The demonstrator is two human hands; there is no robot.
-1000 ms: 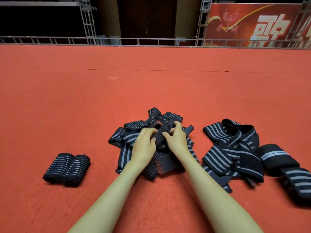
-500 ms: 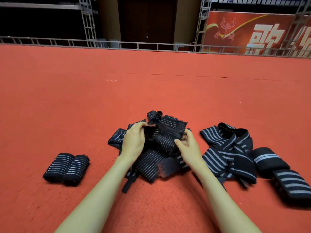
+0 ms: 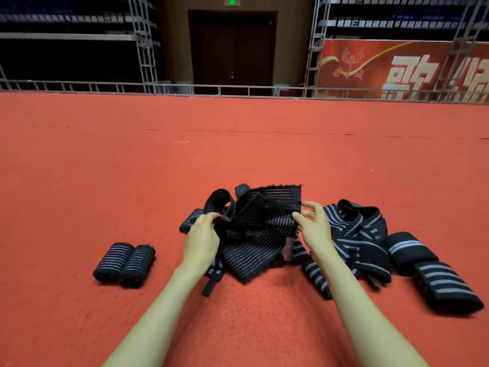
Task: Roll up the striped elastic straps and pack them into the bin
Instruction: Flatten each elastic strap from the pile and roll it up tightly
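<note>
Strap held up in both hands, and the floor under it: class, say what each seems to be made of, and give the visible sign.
Held strap: probably woven elastic fabric, matt black with thin pale stripes; it folds limply and its top edge is frayed. Floor: seemingly short-pile carpet, matt orange-red; a fuzzy grain shows near the camera and a seam line crosses it.

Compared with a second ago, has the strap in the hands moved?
Yes. The strap, gripped by the left hand and right hand, has risen and spread wider, judged against the two rolled straps, which kept their place.
</note>
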